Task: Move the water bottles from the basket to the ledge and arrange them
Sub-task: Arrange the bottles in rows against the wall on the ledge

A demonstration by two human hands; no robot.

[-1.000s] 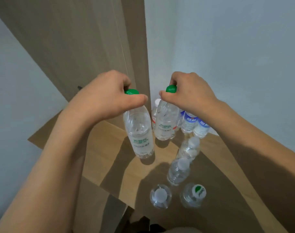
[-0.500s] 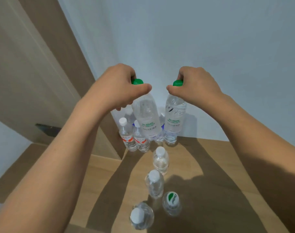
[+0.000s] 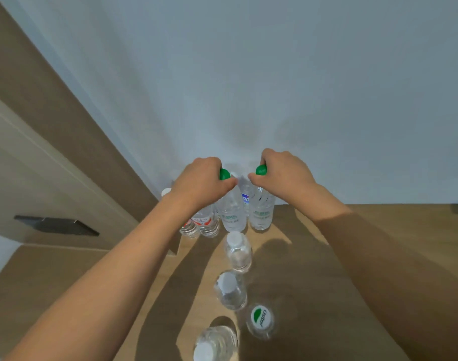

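Both arms stretched fwd, forearms converging. L hand & R hand knuckles up, fingers curled tight, thumbs pointing inward, close together but apart. Wrists roughly level.

nearest bottle cropped, rear labels blurred

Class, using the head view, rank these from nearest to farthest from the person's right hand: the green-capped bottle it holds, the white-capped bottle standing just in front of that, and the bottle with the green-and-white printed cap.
1. Green-capped bottle, held at its cap by the right hand, by the wall.
2. White-capped bottle, mid-ledge, closer to the camera.
3. Printed-cap bottle, closest to the camera.
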